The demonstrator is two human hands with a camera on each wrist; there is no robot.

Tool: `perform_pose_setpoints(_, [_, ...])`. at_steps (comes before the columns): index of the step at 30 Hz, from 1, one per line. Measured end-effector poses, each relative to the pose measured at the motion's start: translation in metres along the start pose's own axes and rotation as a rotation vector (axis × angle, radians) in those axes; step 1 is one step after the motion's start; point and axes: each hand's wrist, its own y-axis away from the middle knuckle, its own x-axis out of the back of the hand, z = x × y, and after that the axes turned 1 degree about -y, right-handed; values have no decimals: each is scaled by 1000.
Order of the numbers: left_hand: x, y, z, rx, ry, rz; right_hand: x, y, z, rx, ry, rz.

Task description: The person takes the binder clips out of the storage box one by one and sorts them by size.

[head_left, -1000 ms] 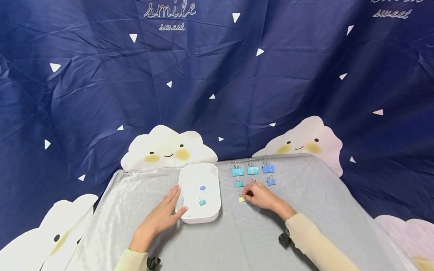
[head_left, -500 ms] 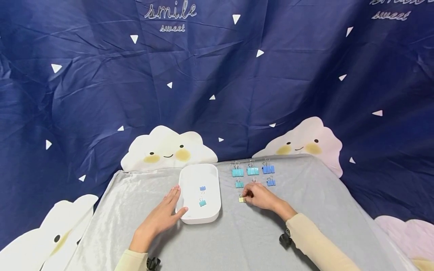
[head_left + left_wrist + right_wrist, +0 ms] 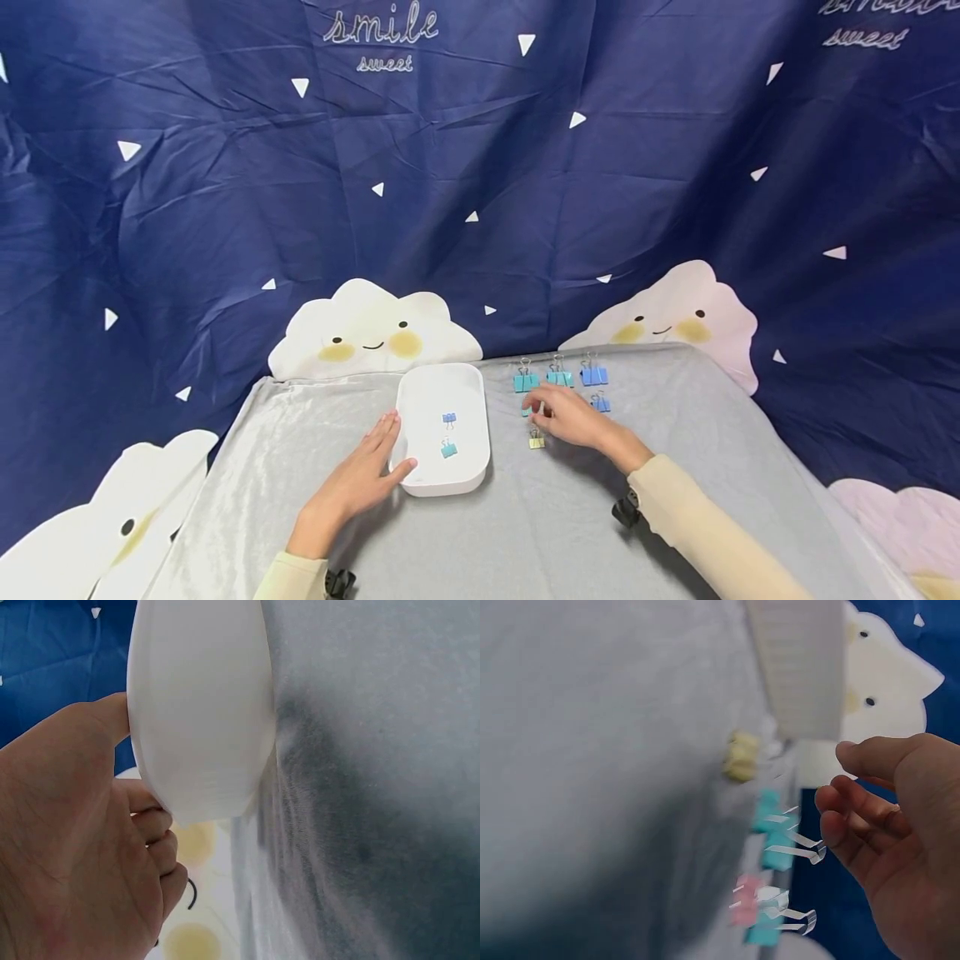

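Observation:
My left hand (image 3: 358, 477) lies along the left side of a white box (image 3: 450, 482), fingers straight against its rim and thumb at the near corner. A small blue binder clip (image 3: 448, 417) and a small teal binder clip (image 3: 448, 450) lie inside. Over the cloth to the right, my right hand (image 3: 576, 417) hovers with fingers loosely bent and nothing between them. Just below its fingertips sits a small yellow binder clip (image 3: 536, 442). The hand partly covers a teal binder clip (image 3: 527, 412) and hides a pink binder clip (image 3: 745, 901), which shows in the right wrist view.
Two large teal binder clips and a large blue binder clip (image 3: 594, 376) stand in a row at the back of the grey cloth (image 3: 525, 542). A smaller blue binder clip (image 3: 601, 402) stands in front of them. Behind hangs a dark blue curtain (image 3: 465, 150).
My right hand has let go of the yellow binder clip and risen slightly up and away from it, fingers parting. The left hand stays at the box.

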Motion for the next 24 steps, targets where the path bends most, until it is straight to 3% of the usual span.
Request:
perform_pose_setpoints(10, [1, -1, 1, 0, 11, -1, 11, -45, -46, 87, 16, -82])
perform_pose_setpoints(16, [0, -1, 0, 4, 10, -8, 3, -69, -70, 145, 4, -139])
perform_pose_setpoints(24, [1, -1, 0, -14, 8, 4, -17, -97, -90, 186, 73, -272])
